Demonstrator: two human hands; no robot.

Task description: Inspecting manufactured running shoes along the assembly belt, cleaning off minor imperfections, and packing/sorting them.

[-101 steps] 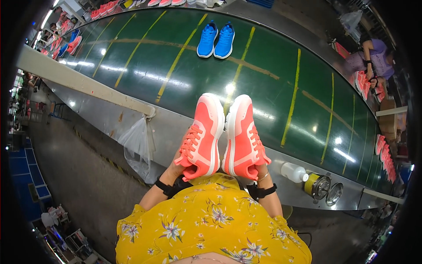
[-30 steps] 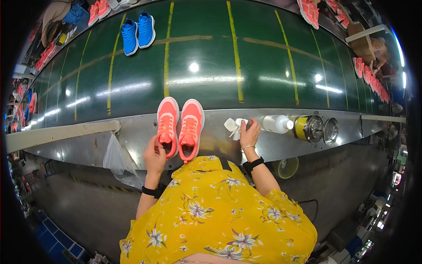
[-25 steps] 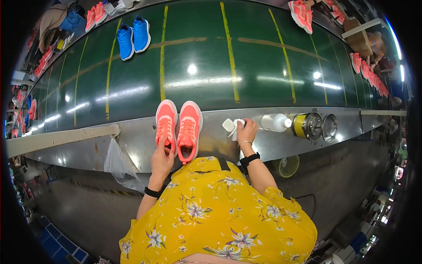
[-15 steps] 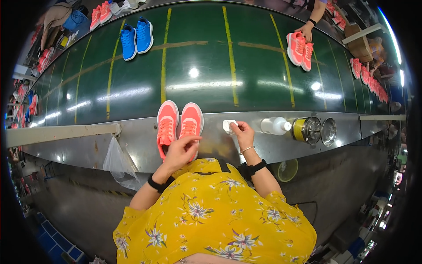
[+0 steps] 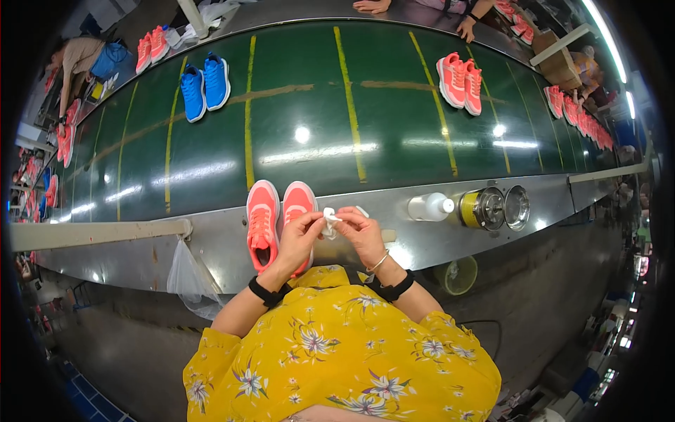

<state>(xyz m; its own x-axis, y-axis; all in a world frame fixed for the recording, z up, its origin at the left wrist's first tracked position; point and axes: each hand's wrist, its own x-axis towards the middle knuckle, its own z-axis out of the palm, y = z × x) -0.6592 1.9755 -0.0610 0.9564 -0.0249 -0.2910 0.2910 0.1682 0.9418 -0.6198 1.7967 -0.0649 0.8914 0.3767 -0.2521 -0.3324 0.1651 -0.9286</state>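
In front of my chest, my left hand and my right hand meet with pinched fingers on a small crumpled white cloth. A pair of coral sneakers with white soles stands on the metal ledge, toes toward the belt. The left sneaker shows fully, while my left hand partly covers the right sneaker. Beside my right fingertips is a small white piece, and a pale beige block sits by that wrist.
Right along the metal ledge stand a white bottle, a yellow-banded tin and a round metal dish. The green belt carries blue sneakers and coral sneakers. A plastic bag hangs left.
My right hand has moved left with the white cloth, and my left hand now grips it too. Across the belt, a co-worker's hand has let go of the coral sneakers.
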